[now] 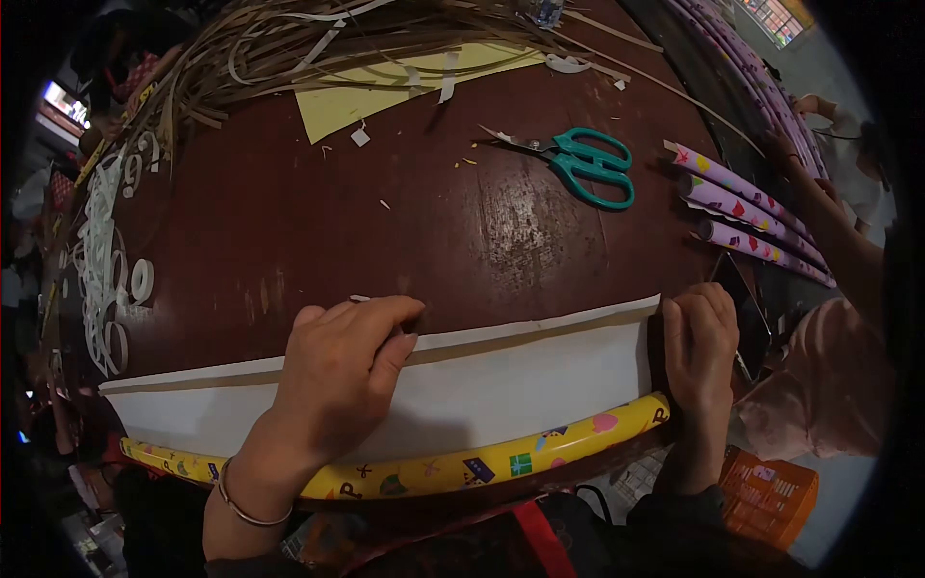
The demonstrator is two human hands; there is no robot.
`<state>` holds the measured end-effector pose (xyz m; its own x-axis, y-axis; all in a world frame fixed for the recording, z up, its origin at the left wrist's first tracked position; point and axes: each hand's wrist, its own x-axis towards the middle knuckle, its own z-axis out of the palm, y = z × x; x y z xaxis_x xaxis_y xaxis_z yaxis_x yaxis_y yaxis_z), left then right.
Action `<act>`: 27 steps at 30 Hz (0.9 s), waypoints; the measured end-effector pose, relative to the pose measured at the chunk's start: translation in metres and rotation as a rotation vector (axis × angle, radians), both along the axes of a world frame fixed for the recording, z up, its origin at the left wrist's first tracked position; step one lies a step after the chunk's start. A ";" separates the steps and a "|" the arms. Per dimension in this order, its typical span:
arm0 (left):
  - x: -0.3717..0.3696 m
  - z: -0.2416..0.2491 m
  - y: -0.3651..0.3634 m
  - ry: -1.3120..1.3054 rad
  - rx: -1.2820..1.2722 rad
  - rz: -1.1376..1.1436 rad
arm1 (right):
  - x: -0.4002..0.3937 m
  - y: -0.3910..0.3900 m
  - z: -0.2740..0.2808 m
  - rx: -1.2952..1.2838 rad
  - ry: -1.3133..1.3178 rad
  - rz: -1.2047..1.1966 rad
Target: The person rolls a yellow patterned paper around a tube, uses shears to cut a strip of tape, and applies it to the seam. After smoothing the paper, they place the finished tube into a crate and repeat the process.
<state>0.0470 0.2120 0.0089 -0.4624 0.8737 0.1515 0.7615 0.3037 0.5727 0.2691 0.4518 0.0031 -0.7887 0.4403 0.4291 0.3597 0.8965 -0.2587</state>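
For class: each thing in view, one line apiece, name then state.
Patterned paper: partly rolled, white side up
Scissors: lying flat, unheld
Purple rolls: rolled up
Brown strips: loosely heaped
White strips: curled, loose
Yellow sheet: partly covered
Tabletop: scuffed
Left hand: fingers curled
Right hand: fingers bent

The premises are presenting as a workshop for paper handwork, with more than one person occupying it. A broad dark-red worktable (222,222) is showing scuffed, worn patches. Brown strips (217,72) are lying heaped along its far side, partly covering a yellow sheet (332,111); pale loops (96,260) are lying piled at the left end. Green-handled scissors (578,169) are resting among small scraps. Yellow printed paper (578,433) is curling along the near edge. Three short lilac rolls (756,222) are resting at the right; longer lilac rolls (747,63) are lying beyond, with a co-worker's arm (838,217) extending beside them.
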 end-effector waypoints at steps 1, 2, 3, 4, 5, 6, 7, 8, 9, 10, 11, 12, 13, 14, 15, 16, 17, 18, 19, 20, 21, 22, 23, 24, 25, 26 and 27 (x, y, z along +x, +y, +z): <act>0.000 0.002 -0.001 -0.005 0.001 -0.007 | 0.000 0.000 -0.001 0.010 -0.005 -0.004; 0.000 0.003 -0.001 -0.005 -0.002 -0.007 | -0.001 0.000 -0.001 0.021 -0.010 -0.009; -0.001 0.004 -0.001 0.023 0.026 -0.021 | -0.001 0.000 -0.001 0.019 -0.010 -0.009; -0.001 0.005 -0.001 0.051 0.056 -0.035 | -0.001 0.000 -0.001 0.020 -0.017 -0.023; -0.002 0.006 -0.001 0.053 0.057 -0.036 | -0.001 0.000 -0.001 0.022 -0.025 -0.036; -0.001 0.007 -0.001 0.100 0.062 -0.047 | -0.001 0.001 -0.002 0.023 -0.023 -0.038; -0.001 0.008 0.000 0.147 0.068 -0.057 | -0.001 0.001 -0.002 0.021 -0.018 -0.041; 0.000 0.008 -0.001 0.148 0.071 -0.057 | 0.000 0.002 -0.003 0.019 -0.012 -0.044; 0.002 0.008 -0.002 0.169 0.073 -0.079 | 0.000 0.002 -0.003 0.022 -0.011 -0.042; 0.003 0.007 -0.003 0.189 0.075 -0.101 | 0.000 0.002 -0.003 0.016 -0.018 -0.052; 0.004 0.005 -0.003 0.190 0.075 -0.098 | 0.000 0.001 -0.003 0.009 -0.026 -0.062; 0.005 0.003 -0.003 0.215 0.110 -0.087 | -0.001 0.002 -0.004 0.009 -0.026 -0.059; 0.005 0.001 -0.003 0.240 0.145 -0.077 | -0.001 0.002 -0.005 0.021 -0.047 -0.059; 0.006 0.001 -0.003 0.239 0.144 -0.076 | -0.001 0.002 -0.005 0.033 -0.069 -0.060; 0.007 0.002 -0.003 0.310 0.127 -0.091 | -0.002 0.002 -0.005 0.033 -0.069 -0.059; 0.007 0.002 -0.004 0.380 0.109 -0.107 | -0.003 0.002 -0.006 0.040 -0.072 -0.062; 0.007 0.000 -0.004 0.378 0.108 -0.108 | -0.003 0.002 -0.006 0.047 -0.077 -0.064; 0.007 -0.003 -0.006 0.395 0.158 -0.114 | -0.002 0.002 -0.006 0.046 -0.080 -0.065; 0.006 -0.004 -0.007 0.410 0.207 -0.121 | -0.002 0.002 -0.007 0.041 -0.072 -0.060; 0.006 -0.004 -0.007 0.409 0.205 -0.122 | -0.002 0.002 -0.007 0.036 -0.063 -0.054; 0.005 -0.003 -0.008 0.381 0.211 -0.085 | -0.002 0.002 -0.007 0.034 -0.063 -0.055; 0.005 -0.001 -0.008 0.354 0.218 -0.047 | -0.002 0.002 -0.006 0.025 -0.060 -0.054; 0.005 0.000 -0.008 0.353 0.216 -0.046 | -0.002 0.002 -0.005 0.015 -0.057 -0.052; 0.005 0.000 -0.008 0.317 0.183 -0.046 | -0.002 0.002 -0.005 0.015 -0.057 -0.050; 0.005 0.001 -0.008 0.281 0.150 -0.045 | -0.001 0.002 -0.005 0.013 -0.027 -0.045; 0.006 0.002 -0.008 0.283 0.149 -0.043 | 0.000 0.003 -0.005 0.010 0.003 -0.040; 0.006 0.002 -0.008 0.298 0.110 -0.067 | 0.002 0.003 -0.005 0.010 0.004 -0.039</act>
<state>0.0531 0.2036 0.0108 -0.3256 0.8714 0.3669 0.9167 0.1960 0.3481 0.2707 0.4547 -0.0017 -0.7691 0.4665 0.4368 0.3934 0.8842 -0.2517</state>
